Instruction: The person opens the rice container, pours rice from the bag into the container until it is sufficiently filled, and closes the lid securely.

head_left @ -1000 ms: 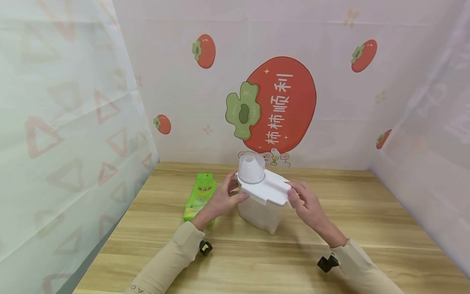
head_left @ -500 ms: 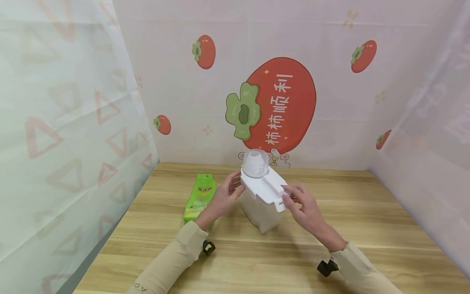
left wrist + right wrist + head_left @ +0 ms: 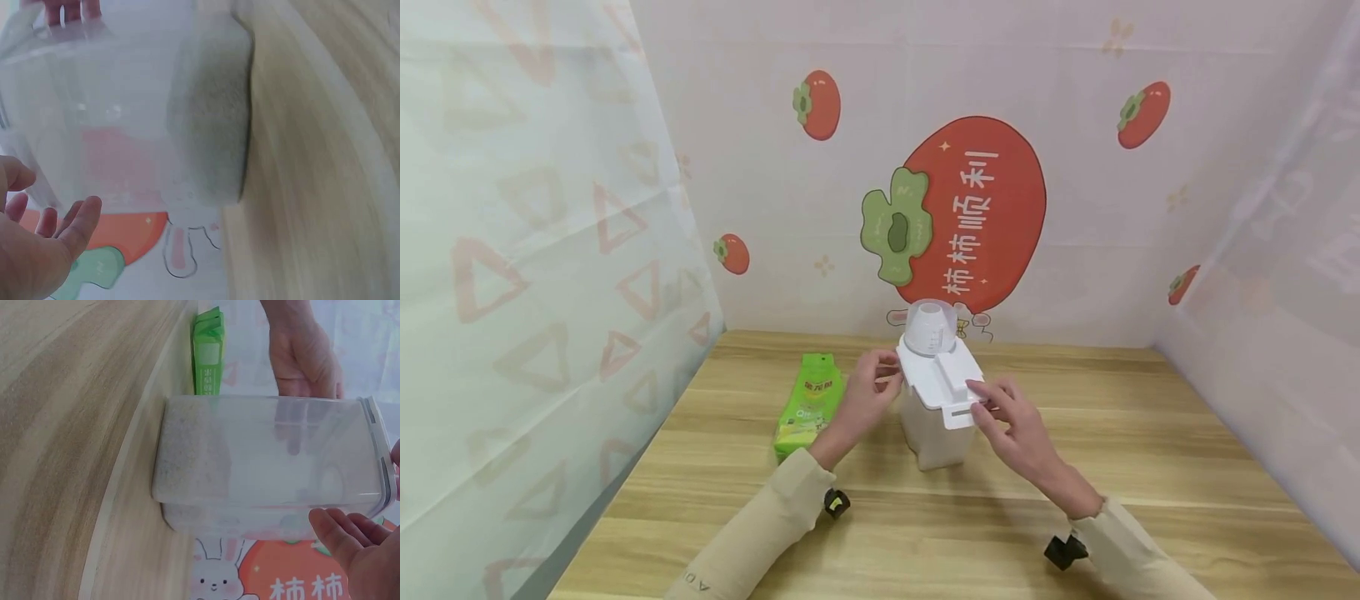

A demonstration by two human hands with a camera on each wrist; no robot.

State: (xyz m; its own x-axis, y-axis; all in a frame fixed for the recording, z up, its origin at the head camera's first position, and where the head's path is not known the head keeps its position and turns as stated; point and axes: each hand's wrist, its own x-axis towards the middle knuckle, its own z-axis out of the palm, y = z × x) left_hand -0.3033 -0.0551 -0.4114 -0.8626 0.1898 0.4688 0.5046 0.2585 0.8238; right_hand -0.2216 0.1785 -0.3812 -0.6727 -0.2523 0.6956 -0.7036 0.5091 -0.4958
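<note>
A clear plastic storage container (image 3: 934,437) with pale grain in its bottom stands upright on the table. Its white lid (image 3: 928,379) carries an upturned clear measuring cup (image 3: 931,329) at the far end. At the near end a slotted latch flap (image 3: 958,416) sticks out. My left hand (image 3: 867,396) is beside the lid's left edge, fingers loosely bent; in the left wrist view they lie close to the container's side. My right hand (image 3: 1018,429) has fingertips at the lid's near right corner, by the flap; its fingers look relaxed along the side in the right wrist view.
A green packet (image 3: 808,404) with printed lettering lies on the wooden table (image 3: 925,542), left of the container and behind the left forearm. A patterned backdrop (image 3: 760,167) rises behind the table, with sheets at both sides.
The container has turned clockwise seen from above, its near end swinging left toward me. The latch flap now faces forward. My left fingers have loosened from the lid; my right hand shifted slightly left.
</note>
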